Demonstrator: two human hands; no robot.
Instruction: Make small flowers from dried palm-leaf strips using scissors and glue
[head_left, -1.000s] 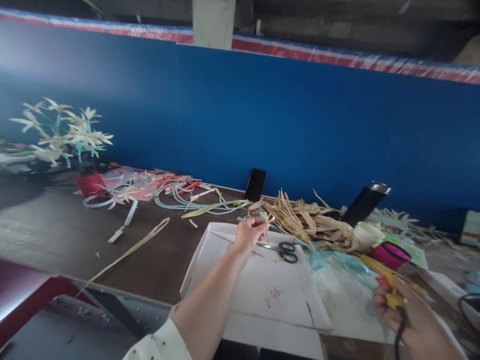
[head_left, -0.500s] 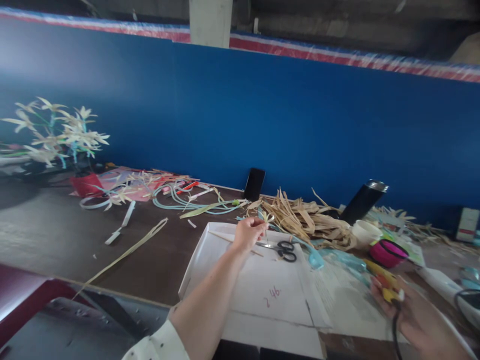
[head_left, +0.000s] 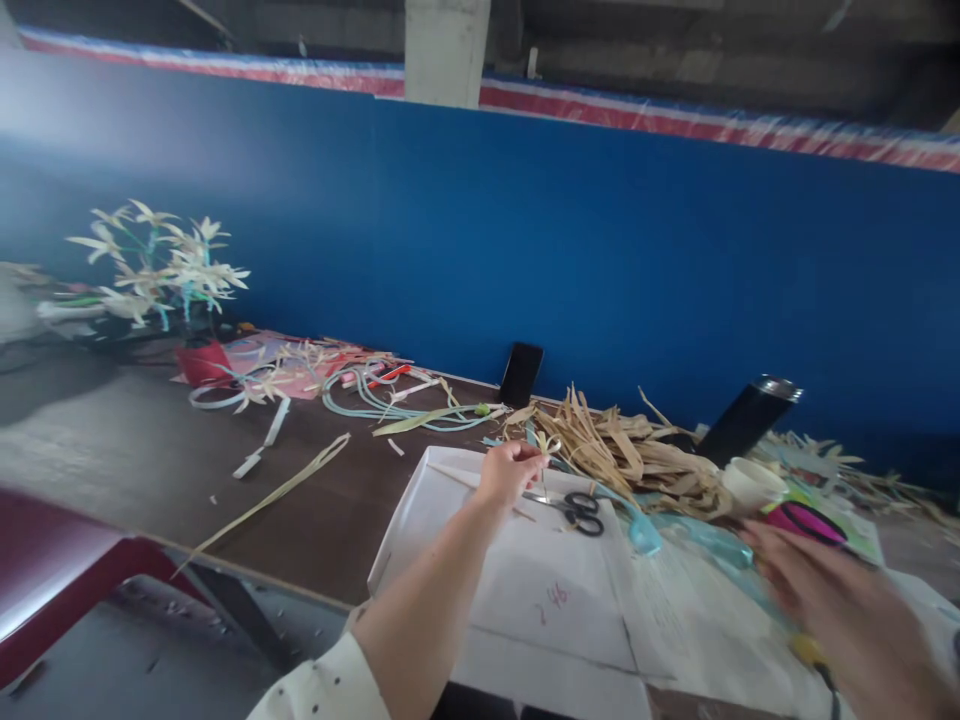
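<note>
My left hand (head_left: 514, 472) is closed in a pinch on the thin stem of a small pale flower (head_left: 549, 446), held above the white box lid (head_left: 555, 600). Just beneath that flower lie black-handled scissors (head_left: 583, 513) and a thin stick (head_left: 454, 474) on the lid. My right hand (head_left: 847, 600) is smeared by motion at the lower right, near a magenta bowl (head_left: 808, 521) and clear blue plastic (head_left: 712, 540). Below this hand shows part of a yellow glue gun (head_left: 807, 650) with a black cord. The right fingertips are too blurred to tell whether they hold anything.
Dried husks (head_left: 637, 450) are heaped behind the lid. A black phone (head_left: 521, 374) leans against the blue partition (head_left: 600, 250). A tilted black flask (head_left: 750, 420) and a white cup (head_left: 752, 486) stand to the right. Pale flowers in a red pot (head_left: 204, 363) are at left.
My right hand has let go of the glue gun and moved up toward the magenta bowl. My left hand still pinches the flower. The whole view has shifted slightly.
</note>
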